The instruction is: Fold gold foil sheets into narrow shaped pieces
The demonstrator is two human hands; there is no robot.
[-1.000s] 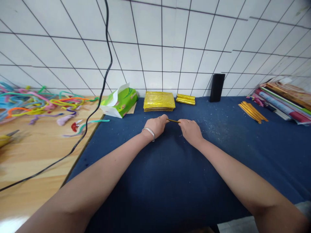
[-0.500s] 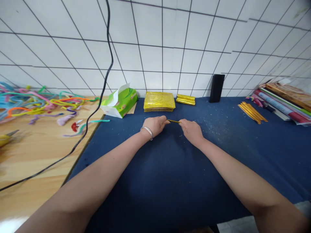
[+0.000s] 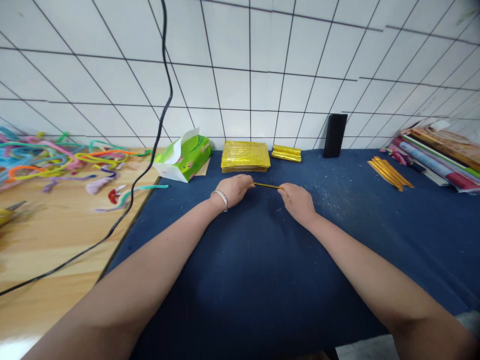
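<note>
A narrow strip of gold foil paper (image 3: 267, 185) stretches between my two hands, low over the dark blue cloth (image 3: 255, 280). My left hand (image 3: 235, 190), with a silver bangle at its wrist, pinches the strip's left end. At the other end, the fingers of my right hand (image 3: 297, 201) are closed on it. Fingertips hide both ends of the strip. Just beyond my hands lies a stack of gold foil sheets (image 3: 245, 156). Some folded gold strips (image 3: 286, 153) sit to the right of that stack.
Left of the stack is a green tissue pack (image 3: 189, 156). A black phone-like slab (image 3: 335, 136) leans on the tiled wall. More folded gold strips (image 3: 390, 172) lie near piled books (image 3: 431, 157). A black cable (image 3: 165, 115) hangs at left, before colourful pipe cleaners (image 3: 56, 155).
My left hand has shifted left along the gold strip, so more of it shows between my hands. My right hand has stayed nearly in place.
</note>
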